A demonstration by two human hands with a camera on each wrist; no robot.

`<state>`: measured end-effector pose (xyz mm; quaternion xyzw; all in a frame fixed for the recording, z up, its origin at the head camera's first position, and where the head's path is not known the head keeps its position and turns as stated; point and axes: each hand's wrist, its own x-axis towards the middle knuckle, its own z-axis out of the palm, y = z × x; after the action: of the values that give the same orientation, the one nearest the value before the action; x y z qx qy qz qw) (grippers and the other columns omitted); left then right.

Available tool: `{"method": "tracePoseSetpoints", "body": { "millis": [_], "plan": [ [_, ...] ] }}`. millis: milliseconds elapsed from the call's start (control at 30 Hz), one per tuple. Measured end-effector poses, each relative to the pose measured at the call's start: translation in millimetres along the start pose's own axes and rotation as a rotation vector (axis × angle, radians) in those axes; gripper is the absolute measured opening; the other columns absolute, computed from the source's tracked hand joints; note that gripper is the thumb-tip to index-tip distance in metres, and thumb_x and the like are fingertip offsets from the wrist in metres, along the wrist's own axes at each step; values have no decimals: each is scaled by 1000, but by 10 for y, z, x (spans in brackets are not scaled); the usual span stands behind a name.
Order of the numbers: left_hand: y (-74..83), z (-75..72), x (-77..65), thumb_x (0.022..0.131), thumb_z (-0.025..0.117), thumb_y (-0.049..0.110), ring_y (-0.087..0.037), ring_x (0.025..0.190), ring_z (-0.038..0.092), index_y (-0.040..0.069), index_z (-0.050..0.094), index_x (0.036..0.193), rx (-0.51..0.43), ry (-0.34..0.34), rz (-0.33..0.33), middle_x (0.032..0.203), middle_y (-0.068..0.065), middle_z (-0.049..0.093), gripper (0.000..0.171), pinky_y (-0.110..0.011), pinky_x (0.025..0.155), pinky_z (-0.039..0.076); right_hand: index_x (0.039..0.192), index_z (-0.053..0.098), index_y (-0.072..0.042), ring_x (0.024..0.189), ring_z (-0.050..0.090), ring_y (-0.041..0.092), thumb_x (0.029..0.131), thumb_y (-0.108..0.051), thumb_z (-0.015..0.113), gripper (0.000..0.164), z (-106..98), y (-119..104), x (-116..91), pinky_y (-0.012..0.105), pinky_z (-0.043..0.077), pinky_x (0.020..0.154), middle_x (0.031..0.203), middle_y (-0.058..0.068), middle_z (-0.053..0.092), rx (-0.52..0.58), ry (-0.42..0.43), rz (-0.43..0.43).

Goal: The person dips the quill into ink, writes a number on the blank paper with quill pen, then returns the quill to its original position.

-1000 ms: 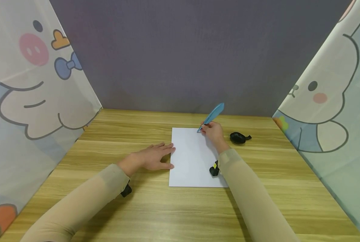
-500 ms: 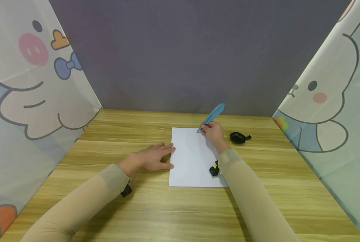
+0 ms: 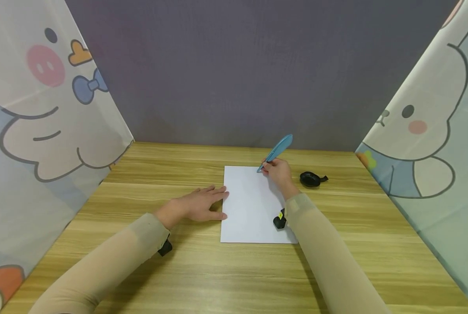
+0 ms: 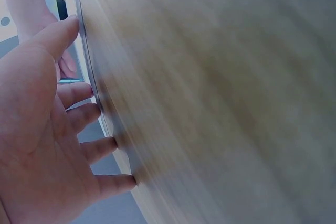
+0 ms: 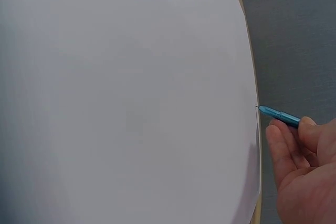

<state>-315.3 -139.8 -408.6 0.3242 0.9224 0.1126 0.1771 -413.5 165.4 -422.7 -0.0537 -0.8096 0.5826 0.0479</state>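
Observation:
A blank white sheet of paper (image 3: 243,213) lies on the wooden table. My left hand (image 3: 201,205) rests palm down at the sheet's left side, fingers spread straight, with the thumb and some fingertips on its edge. Near the top of the sheet, my right hand (image 3: 278,171) pinches a blue feather-shaped pen (image 3: 281,146) between thumb and fingers. The pen leans up and to the right, its tip right at the paper's top edge. In the right wrist view, the pen's fine tip and slim blue barrel (image 5: 283,116) stick out from the fingers.
To the right of my right hand sits a rounded black object (image 3: 310,179) with a short tab. A dark grey panel (image 3: 242,78) stands behind the wooden table (image 3: 202,279). Cartoon-printed sheets hang on both sides. A small black device shows under each wrist.

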Motion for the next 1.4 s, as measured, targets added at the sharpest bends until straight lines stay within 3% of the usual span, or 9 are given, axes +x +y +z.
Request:
{"method": "tracePoseSetpoints", "body": {
  "millis": [467,733,1100,1400],
  "plan": [
    [7,-6,9,109,56,65,-43,172,14,18,26,177,-4,6,2,186,-5,16,88,-74,134,14,137,73,4,116,76,32,113,-13,64,31,3,-16,-9,36,65,100,134,27,74,-2,-1,6],
    [0,-4,5,109,55,66,-42,172,13,19,26,177,12,5,1,186,-4,16,88,-73,135,14,137,73,5,116,76,31,113,-13,64,31,14,-27,-12,28,66,92,135,27,74,-9,-22,-4],
    [8,-1,-6,109,56,65,-41,172,13,20,25,177,16,0,-4,186,-4,15,87,-72,135,14,134,73,7,109,76,28,112,-11,65,30,61,-40,-39,36,66,97,132,28,75,8,-50,-21],
    [4,11,6,109,56,65,-43,171,15,18,28,176,11,17,6,186,-5,18,87,-74,134,16,132,74,6,104,75,22,112,-12,64,28,76,-62,-83,31,66,94,127,25,76,2,-89,-22]
  ]
}}
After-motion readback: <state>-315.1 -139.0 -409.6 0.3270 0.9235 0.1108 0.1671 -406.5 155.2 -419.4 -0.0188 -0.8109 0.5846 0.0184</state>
